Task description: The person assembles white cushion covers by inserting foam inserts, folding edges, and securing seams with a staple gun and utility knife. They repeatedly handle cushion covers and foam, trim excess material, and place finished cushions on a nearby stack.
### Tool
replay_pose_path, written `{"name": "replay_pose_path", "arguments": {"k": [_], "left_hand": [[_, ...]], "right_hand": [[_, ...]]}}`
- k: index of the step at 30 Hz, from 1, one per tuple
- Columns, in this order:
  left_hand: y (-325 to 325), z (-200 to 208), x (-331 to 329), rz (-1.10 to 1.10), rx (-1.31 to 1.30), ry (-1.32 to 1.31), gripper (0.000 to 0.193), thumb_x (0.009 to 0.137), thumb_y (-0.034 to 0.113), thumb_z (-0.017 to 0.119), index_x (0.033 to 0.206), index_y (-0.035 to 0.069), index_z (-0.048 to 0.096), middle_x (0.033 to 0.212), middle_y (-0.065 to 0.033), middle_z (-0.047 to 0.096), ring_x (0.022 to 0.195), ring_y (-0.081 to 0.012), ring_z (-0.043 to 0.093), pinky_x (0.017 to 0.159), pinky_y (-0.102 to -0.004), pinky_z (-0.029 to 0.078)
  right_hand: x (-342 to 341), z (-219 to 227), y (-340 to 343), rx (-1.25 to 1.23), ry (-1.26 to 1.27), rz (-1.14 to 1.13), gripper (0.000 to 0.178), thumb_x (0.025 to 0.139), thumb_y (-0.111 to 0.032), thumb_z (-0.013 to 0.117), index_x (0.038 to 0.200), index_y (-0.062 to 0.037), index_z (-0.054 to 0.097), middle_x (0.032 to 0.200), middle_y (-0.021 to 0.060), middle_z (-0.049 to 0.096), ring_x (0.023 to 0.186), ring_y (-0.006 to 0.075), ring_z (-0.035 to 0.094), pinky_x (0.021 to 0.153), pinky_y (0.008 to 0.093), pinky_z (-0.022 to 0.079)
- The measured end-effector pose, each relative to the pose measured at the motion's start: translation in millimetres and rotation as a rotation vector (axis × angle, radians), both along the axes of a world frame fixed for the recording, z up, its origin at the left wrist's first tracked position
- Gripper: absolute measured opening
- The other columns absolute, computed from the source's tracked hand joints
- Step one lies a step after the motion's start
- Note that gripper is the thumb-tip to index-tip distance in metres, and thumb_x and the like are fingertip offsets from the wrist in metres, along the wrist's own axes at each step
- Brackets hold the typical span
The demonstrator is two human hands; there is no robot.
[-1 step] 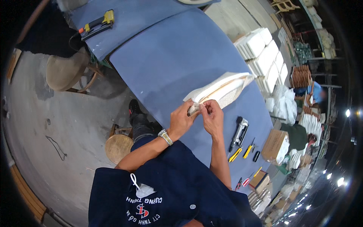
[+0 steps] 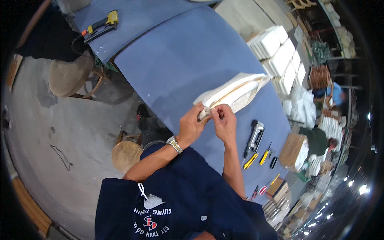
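Observation:
An upholstered pad [image 2: 238,94] is tipped up over the blue table, with light speckled fabric wrapped round white padding and a thin wooden edge showing between. My left hand [image 2: 192,123] grips the gathered fabric at the pad's near corner, thumb and fingers closed on it. Close beside it, my right hand [image 2: 225,123] pinches the fabric's edge at the same corner. The fingertips of both hands nearly meet there, and they partly hide the fold.
On the blue table [image 2: 180,52] lie a silver-black staple gun [image 2: 254,137], a yellow cutter [image 2: 251,161] and a yellow-handled screwdriver [image 2: 265,155]. Another yellow-black staple gun [image 2: 103,26] lies far left. White pads [image 2: 276,54] are stacked beyond the right edge. Stools [image 2: 127,157] stand left.
The pad has tilted a little, showing slightly more of its inner side. Both hands keep their grip at the corner. The whole view has shifted slightly.

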State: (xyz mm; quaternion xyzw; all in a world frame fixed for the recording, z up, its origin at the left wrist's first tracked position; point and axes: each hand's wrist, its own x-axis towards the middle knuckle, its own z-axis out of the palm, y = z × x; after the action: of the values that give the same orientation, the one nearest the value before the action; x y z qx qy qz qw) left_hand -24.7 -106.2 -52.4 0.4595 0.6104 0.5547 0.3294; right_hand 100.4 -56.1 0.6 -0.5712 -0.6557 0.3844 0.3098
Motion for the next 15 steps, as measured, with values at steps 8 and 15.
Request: {"name": "replay_pose_path", "arguments": {"k": [8,15], "left_hand": [[-37.6,-16.6,19.2,-0.020,0.147,0.184,0.044,0.077,0.011,0.087,0.115,0.000,0.068,0.121,-0.0142,0.065,0.102,-0.0326,0.066,0.084,-0.0383,0.056],[-47.3,-15.1,26.8,0.034,0.172,0.241,0.046,0.075,0.008,0.087,0.116,0.000,0.069,0.119,-0.0142,0.068,0.106,-0.0333,0.067,0.087,-0.0393,0.056]], "right_hand": [[17.3,9.1,-44.0,0.183,-0.170,0.070,0.017,0.093,-0.015,0.072,0.091,-0.0004,0.064,0.081,0.0097,0.064,0.066,0.0213,0.062,0.063,0.0337,0.049],[24.5,-16.8,-45.5,0.099,0.063,-0.015,0.018,0.092,-0.014,0.074,0.085,-0.0016,0.063,0.078,0.0083,0.061,0.061,0.0171,0.055,0.058,0.0318,0.046]]}}
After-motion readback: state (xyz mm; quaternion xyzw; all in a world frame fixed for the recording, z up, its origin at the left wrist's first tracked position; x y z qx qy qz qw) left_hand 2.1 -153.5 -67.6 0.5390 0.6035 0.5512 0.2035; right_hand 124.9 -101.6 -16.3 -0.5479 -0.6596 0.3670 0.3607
